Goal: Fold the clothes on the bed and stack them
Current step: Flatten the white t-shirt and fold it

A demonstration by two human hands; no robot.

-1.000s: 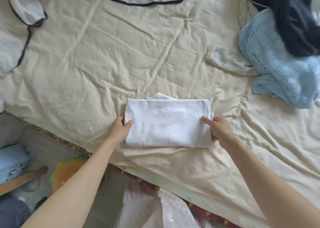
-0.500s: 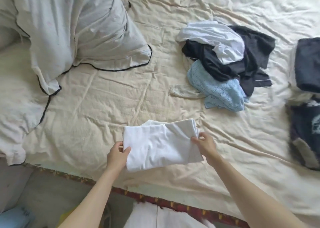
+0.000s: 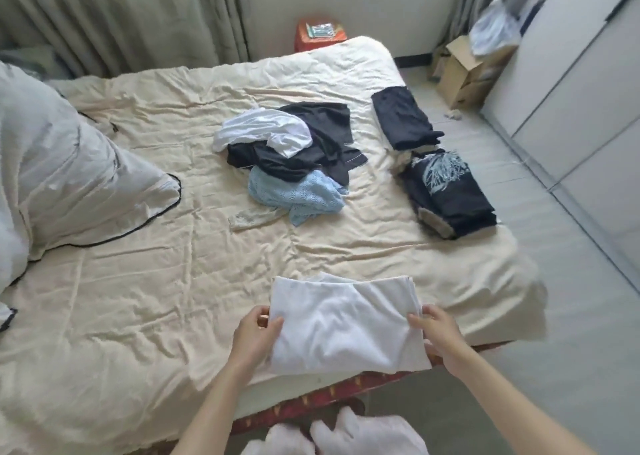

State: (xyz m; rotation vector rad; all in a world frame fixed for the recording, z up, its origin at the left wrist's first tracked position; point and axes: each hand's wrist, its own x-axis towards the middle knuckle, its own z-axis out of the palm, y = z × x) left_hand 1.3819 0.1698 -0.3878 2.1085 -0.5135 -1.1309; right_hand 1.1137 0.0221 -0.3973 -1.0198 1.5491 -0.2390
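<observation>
A folded white garment is lifted above the near edge of the bed. My left hand grips its left edge and my right hand grips its right edge. In the middle of the bed lies a loose heap: a white top, a black garment and a light blue knit. Two folded dark stacks rest along the right side of the bed, one nearer and one farther.
A large white pillow with black piping fills the bed's left side. A red stool stands beyond the bed, a cardboard box on the floor at right, white wardrobe doors further right. Curtains hang behind.
Both hands have lifted the folded white garment off the bed and carried it rightward. The view has risen, so the whole bed and the dark stacks show.
</observation>
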